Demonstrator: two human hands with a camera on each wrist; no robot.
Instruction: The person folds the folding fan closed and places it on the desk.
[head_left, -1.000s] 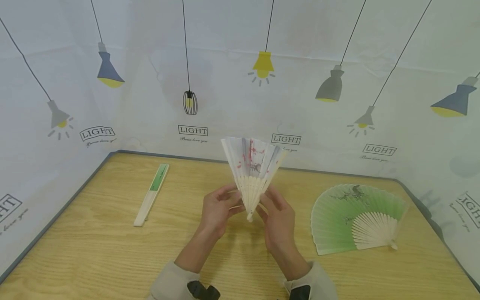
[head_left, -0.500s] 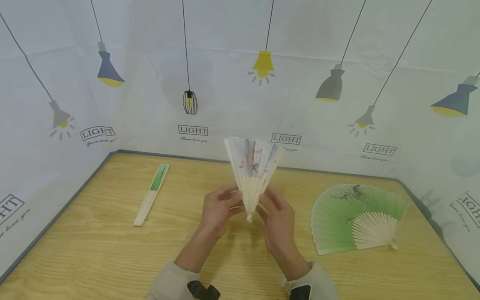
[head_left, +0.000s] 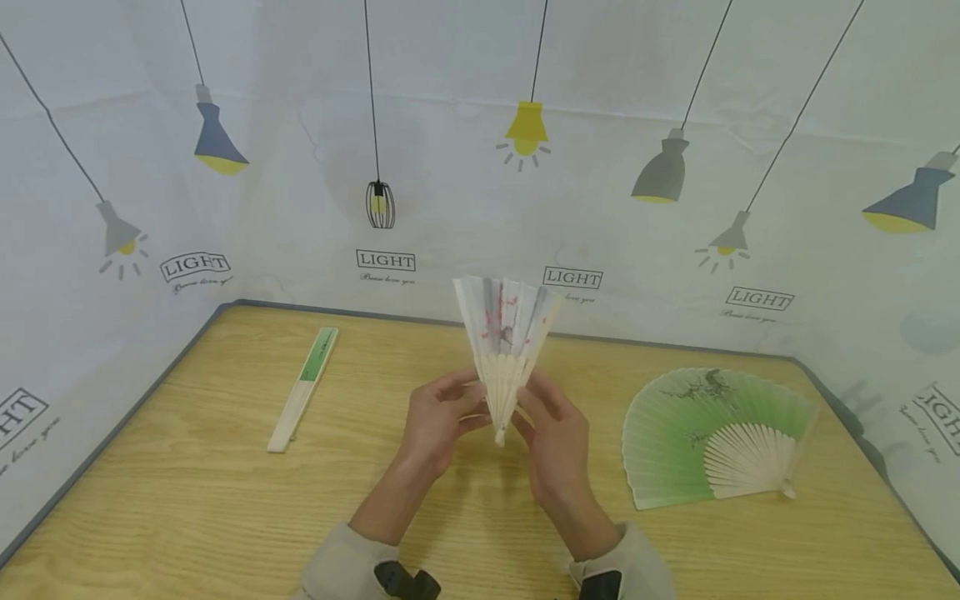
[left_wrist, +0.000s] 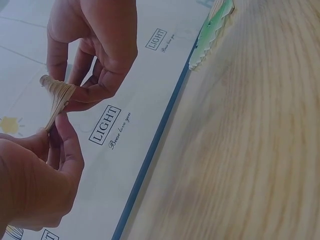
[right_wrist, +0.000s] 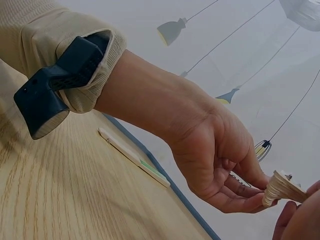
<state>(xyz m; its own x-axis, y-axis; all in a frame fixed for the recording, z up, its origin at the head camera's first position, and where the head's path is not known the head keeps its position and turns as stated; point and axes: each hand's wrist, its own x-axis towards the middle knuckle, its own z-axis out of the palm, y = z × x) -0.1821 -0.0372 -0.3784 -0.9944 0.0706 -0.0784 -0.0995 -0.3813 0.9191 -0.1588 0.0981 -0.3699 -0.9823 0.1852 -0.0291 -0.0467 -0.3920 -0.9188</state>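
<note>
A partly spread white folding fan (head_left: 504, 321) with red blossoms and pale ribs stands upright above the middle of the table, its pivot end pointing down. My left hand (head_left: 437, 421) pinches its left outer rib between thumb and fingers, while the right hand (head_left: 557, 429) pinches the opposite side. In the left wrist view, the bunched ribs (left_wrist: 59, 95) show between both hands. The right wrist view shows the fan's pivot end (right_wrist: 278, 187) at my right fingertips (right_wrist: 260, 200); its printed leaf is hidden there.
A folded green-and-cream fan (head_left: 303, 390) lies on the left of the wooden table (head_left: 187, 500). On the right rests a spread green fan (head_left: 667, 442). A white lamp-printed curtain (head_left: 450, 167) borders the table's back and sides.
The white fan has narrowed, its two outer edges drawing in toward each other. Both hands stay in nearly the same place, and the two green fans have not moved.
</note>
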